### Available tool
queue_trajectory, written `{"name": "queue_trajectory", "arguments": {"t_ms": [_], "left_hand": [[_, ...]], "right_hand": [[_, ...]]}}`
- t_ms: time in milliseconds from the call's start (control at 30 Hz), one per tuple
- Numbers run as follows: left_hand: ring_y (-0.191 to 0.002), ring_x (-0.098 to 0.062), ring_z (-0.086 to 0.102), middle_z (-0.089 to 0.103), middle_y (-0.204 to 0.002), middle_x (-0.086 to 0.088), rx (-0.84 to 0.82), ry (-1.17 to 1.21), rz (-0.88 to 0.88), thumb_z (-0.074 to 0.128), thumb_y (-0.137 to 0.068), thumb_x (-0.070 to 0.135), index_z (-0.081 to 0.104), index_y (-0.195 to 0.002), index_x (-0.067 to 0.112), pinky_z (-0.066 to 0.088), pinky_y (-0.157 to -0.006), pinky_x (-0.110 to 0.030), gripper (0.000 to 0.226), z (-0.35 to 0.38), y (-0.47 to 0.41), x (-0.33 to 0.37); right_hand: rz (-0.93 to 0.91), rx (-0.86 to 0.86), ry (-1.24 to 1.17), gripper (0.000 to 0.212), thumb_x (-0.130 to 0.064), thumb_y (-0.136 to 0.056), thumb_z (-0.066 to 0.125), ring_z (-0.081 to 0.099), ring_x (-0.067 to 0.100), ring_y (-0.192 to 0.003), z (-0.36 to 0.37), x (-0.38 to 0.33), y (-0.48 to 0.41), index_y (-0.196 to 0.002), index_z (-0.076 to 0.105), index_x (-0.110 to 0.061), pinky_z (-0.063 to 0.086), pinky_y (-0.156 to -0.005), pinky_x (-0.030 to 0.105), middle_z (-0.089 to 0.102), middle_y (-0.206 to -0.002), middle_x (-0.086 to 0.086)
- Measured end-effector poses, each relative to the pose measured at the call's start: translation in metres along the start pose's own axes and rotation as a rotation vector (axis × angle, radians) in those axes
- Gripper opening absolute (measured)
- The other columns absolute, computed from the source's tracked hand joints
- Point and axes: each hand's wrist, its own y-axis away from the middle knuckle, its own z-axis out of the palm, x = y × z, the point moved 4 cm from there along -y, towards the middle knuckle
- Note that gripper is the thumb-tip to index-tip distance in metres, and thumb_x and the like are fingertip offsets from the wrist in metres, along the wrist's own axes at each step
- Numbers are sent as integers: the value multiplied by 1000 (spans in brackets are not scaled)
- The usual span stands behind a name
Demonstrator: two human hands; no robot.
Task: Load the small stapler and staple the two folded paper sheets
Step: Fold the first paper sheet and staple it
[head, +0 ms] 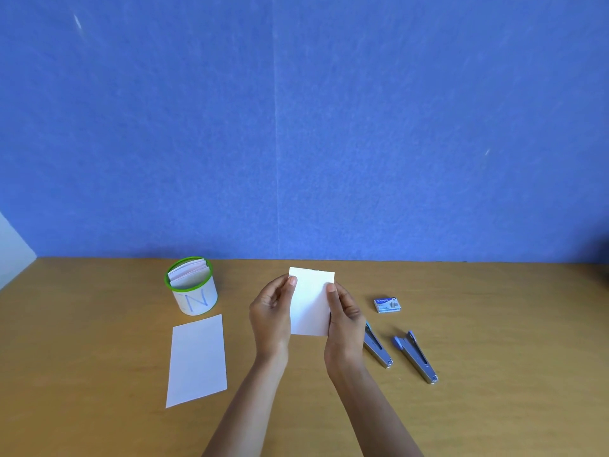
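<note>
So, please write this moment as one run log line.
hands: left and right hold folded paper | staplers: untouched on table

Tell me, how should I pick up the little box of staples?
Come from above and pinch the staple box across its two long sides. It lies flat on the table, low and thin, so only its side edges offer a grip. It stands apart from both staplers, the nearer stapler included, so nothing seems to block fingers.

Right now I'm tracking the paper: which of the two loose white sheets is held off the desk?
The smaller sheet, pinched between left hand and right hand. The larger sheet lies flat, untouched.
</note>
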Motion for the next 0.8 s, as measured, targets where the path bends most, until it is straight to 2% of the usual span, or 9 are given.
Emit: {"name": "queue_trajectory", "arguments": {"t_ms": [67,233,533,800], "left_hand": [[-77,8,65,73,-77,20,30,48,-20,71,-82,12,72,-81,24,46,-65,-4,13,-2,-1,0],[-74,6,66,74,-75,16,67,89,-61,74,-79,12,73,-76,23,47,-62,-5,11,-4,0,0],[-75,5,67,75,-77,14,73,110,-97,76,-76,14,74,-77,22,47,-62,-4,8,-4,0,0],[-74,5,67,75,-76,12,59,116,-101,77,-76,13,74,-79,18,47,-62,-5,6,-2,1,4]], "right_hand": [[-1,2,0,18,-27,-91,59,66,14,-85,0,0,1,-95,74,-18,52,-80,35,75,-94,1],[10,28,-16,18,-27,-91,60,65,16,-89,1,0,2,-95,74,-16,51,-86,39,74,-98,5],[59,61,-84,12,-21,-90,61,65,17,-88,2,-3,2,-94,72,-20,50,-87,40,73,-100,4],[106,109,-113,10,-21,-90,62,57,19,-89,2,-8,4,-90,71,-17,44,-86,38,68,-96,4]]}}
